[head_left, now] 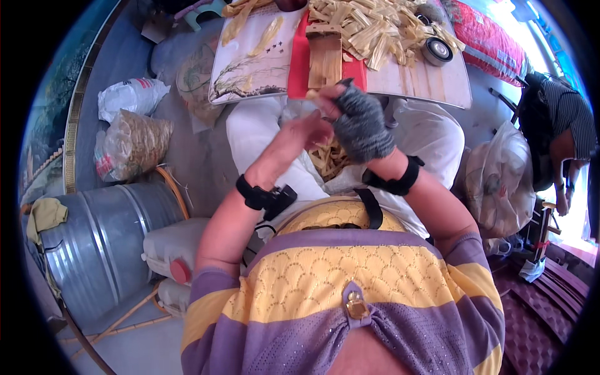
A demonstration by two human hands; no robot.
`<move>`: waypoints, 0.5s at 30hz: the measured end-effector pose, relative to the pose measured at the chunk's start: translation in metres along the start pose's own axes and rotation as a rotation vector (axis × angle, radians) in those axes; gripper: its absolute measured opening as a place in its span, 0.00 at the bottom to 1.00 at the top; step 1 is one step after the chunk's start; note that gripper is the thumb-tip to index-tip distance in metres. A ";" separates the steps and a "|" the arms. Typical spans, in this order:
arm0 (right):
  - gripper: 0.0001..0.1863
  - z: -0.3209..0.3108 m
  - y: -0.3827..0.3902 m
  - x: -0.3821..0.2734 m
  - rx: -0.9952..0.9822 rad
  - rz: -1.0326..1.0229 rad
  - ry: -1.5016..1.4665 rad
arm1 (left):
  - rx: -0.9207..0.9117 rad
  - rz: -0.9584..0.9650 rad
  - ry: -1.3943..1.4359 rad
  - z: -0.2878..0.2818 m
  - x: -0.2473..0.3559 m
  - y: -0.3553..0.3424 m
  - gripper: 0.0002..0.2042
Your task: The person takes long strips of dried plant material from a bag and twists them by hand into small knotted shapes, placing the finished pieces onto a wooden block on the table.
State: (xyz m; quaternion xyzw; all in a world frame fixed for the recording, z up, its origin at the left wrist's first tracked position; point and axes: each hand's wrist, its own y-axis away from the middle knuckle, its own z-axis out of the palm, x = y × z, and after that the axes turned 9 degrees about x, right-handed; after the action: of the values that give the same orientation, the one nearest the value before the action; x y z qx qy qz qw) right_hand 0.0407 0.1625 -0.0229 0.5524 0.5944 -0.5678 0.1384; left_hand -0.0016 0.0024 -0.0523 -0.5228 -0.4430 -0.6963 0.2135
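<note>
The left hand [306, 134] is bare, and the right hand [362, 125] wears a gray glove. The 2 hands are close together by the near edge of the worktop [247, 59]. They are blurry, so I can't tell if they grip anything. Yellow strips [365, 31] lie in a big pile at the back right. A wooden block [325, 62] sits on red cloth [298, 65].

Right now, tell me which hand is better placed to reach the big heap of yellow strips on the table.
Probably the right: the grey-gloved right hand is closer to the heap of yellow strips, which lies mostly right of the table's centre. The left hand sits farther left.
</note>
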 end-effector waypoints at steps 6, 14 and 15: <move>0.12 0.013 0.029 -0.012 -0.115 0.019 -0.349 | -0.050 -0.133 0.684 0.006 0.011 0.006 0.13; 0.12 0.009 0.005 -0.016 -0.082 0.114 -0.109 | -0.037 -0.017 0.081 0.018 0.001 0.015 0.09; 0.12 0.012 0.007 -0.007 -0.081 0.114 -0.105 | -0.041 -0.016 0.083 0.021 0.004 0.015 0.09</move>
State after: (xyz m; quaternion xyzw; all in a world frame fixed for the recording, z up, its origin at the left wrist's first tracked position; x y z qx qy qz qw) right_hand 0.0434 0.1471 -0.0245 0.5488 0.5764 -0.5626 0.2238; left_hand 0.0194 0.0128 -0.0412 -0.4943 -0.4234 -0.7280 0.2152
